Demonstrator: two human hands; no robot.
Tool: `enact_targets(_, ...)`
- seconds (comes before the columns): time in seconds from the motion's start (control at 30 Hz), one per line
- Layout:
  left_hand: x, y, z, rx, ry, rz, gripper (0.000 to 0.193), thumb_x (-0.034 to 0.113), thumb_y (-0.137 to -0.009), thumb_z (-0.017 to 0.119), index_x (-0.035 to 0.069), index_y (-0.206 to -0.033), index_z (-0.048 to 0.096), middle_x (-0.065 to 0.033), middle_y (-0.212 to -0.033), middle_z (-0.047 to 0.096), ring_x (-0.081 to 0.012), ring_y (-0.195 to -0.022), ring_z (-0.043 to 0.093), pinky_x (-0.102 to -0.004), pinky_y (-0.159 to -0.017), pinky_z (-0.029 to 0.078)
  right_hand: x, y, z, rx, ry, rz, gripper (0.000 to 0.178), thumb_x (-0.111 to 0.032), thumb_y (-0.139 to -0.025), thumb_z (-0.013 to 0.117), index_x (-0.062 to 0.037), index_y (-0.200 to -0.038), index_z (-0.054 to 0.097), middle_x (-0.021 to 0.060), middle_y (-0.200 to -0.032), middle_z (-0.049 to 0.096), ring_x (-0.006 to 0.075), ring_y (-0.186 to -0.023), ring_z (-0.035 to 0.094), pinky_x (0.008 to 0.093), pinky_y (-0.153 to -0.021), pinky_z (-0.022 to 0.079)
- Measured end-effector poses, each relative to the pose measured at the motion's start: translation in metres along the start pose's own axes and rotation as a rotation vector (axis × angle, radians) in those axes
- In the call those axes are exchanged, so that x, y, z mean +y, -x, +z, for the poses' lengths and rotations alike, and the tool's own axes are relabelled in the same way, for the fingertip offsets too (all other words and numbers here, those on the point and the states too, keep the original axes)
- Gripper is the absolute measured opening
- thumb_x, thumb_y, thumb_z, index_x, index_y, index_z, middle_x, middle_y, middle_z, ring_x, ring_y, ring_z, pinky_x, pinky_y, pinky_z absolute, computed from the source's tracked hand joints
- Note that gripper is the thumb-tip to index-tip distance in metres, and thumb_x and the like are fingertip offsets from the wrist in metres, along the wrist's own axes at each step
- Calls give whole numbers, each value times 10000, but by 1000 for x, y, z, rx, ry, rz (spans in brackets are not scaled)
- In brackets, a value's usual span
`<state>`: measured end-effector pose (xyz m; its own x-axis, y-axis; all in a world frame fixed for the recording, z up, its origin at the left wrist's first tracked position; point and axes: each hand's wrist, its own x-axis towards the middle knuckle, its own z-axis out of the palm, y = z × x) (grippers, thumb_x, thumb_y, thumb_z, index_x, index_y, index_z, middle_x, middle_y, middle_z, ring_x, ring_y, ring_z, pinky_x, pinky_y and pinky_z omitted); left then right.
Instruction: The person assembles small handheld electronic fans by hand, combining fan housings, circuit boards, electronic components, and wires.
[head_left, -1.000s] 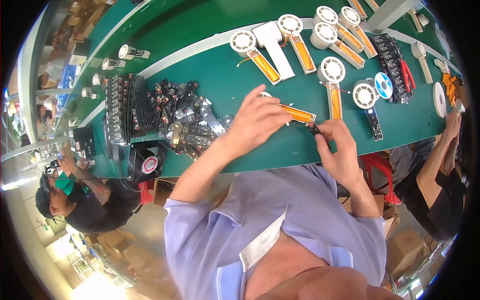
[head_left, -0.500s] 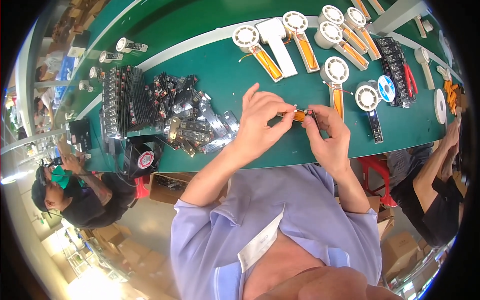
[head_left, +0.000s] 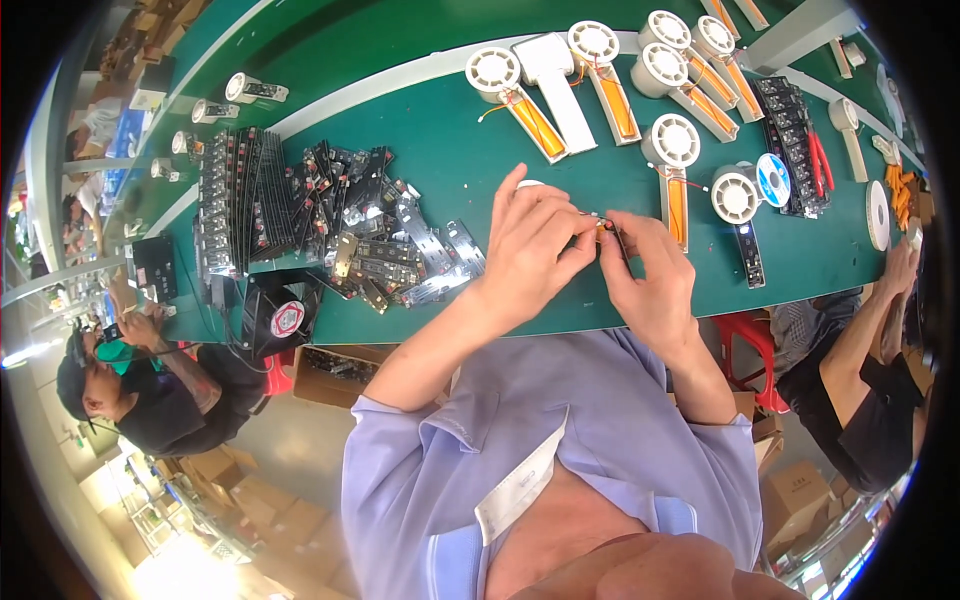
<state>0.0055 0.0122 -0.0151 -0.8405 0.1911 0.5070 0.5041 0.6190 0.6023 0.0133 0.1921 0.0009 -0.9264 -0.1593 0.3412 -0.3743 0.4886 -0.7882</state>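
My left hand (head_left: 537,250) is closed, thumb and fingertips pinching at an orange battery (head_left: 602,233), of which only a small end shows. Against it, the thumb and fingers of my right hand (head_left: 652,275) grip a dark, narrow circuit board (head_left: 622,243). The two hands nearly touch at the fingertips, over the near part of the table. A rounded white piece (head_left: 530,184) peeks out behind my left hand; whether it joins the battery is hidden. Just beyond my right hand lies a white handheld fan (head_left: 672,142) with an orange battery in its handle.
Loose circuit boards (head_left: 385,245) lie heaped left of my hands, beside stacked black boards (head_left: 240,200). Several fan bodies stretch across the far side. To the right are a solder reel (head_left: 772,180) and red-handled pliers (head_left: 820,165). Co-workers sit at both sides.
My hands have drawn closer together, and my left fingers have turned, covering most of the battery. The white rounded piece now shows behind my left hand.
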Motion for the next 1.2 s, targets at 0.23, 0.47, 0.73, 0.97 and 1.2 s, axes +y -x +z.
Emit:
enact_targets(0.23, 2, -1, 5, 30, -133, 99, 186, 44, -751, 842, 78, -905, 742, -23, -903, 722, -256, -995, 685, -579, -1162, 422, 3, 0, 0, -17, 96, -138, 304, 73, -893, 752, 36, -1187, 686, 163, -1045, 719, 296, -827, 732, 366, -675, 599)
enact_targets(0.47, 4, -3, 2, 2, -153, 117, 195, 42, -770, 833, 85, -944, 757, -9, -908, 714, -229, -976, 675, -568, -1185, 383, 15, 0, 3, -22, 26, -95, 269, 51, -896, 761, 31, -1154, 686, 159, -1014, 717, 278, -779, 726, 352, -651, 594)
enact_targets(0.73, -2, -3, 1, -54, -46, 50, 185, 40, -795, 839, 82, -959, 762, -7, -933, 712, -221, -1011, 654, -570, -1191, 366, 17, -5, 7, -4, 49, -95, 229, 51, -870, 768, 25, -1074, 668, 139, -907, 680, 259, -723, 693, 355, -613, 560)
enact_targets(0.97, -4, -3, 1, -60, -26, 86, 192, 23, -780, 844, 74, -934, 742, -18, -924, 707, -228, -996, 656, -572, -1192, 364, 19, -12, -1, -111, 31, -116, 213, 46, -875, 754, 25, -1066, 661, 144, -902, 677, 289, -737, 688, 371, -646, 559)
enact_targets(1.2, 4, -20, -13, -85, -124, 7, 125, 108, -850, 790, 99, -966, 743, -1, -1028, 710, -268, -1179, 599, -604, -1240, 248, 12, -8, -1, -98, -5, -24, 199, 28, -910, 745, 21, -1096, 677, 159, -985, 691, 308, -799, 713, 382, -692, 587)
